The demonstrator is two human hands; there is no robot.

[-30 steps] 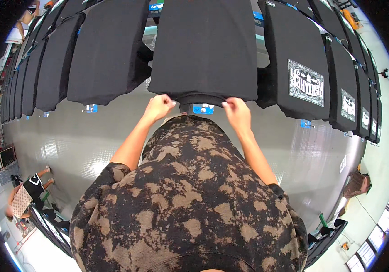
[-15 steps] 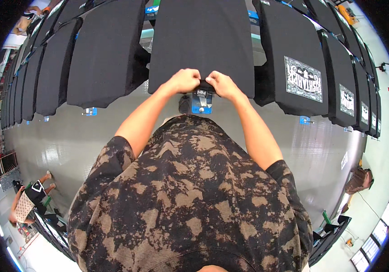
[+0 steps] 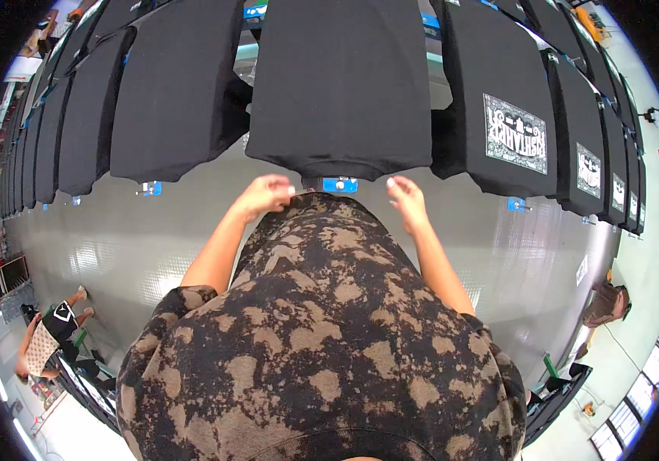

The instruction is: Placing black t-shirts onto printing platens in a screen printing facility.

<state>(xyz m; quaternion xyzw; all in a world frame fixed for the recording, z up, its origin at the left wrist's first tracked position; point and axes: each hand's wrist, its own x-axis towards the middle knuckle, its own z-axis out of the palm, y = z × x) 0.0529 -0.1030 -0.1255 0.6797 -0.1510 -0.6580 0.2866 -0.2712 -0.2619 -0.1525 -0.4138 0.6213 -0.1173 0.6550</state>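
Straight ahead a black T-shirt (image 3: 337,84) lies smooth over a board, its curved collar hanging at the near edge above a blue bracket with a silver knob (image 3: 339,184). My left hand (image 3: 272,192) is just below and left of the collar, fingers loosely curved and apart, holding nothing. To the right of the bracket, my right hand (image 3: 405,200) has its fingers apart, also empty and off the cloth. My patterned shirt front fills the lower middle.
Rows of black shirts on boards (image 3: 175,92) curve away both sides; those to the right bear white printed panels (image 3: 515,134). Grey floor (image 3: 114,238) lies below. A person (image 3: 45,346) is at the lower left, another at top left. A brown backpack (image 3: 606,303) is far right.
My hands went up together to pinch the collar at the bracket, then let go and moved apart and down. The shirt's collar now hangs over the spot they gripped.
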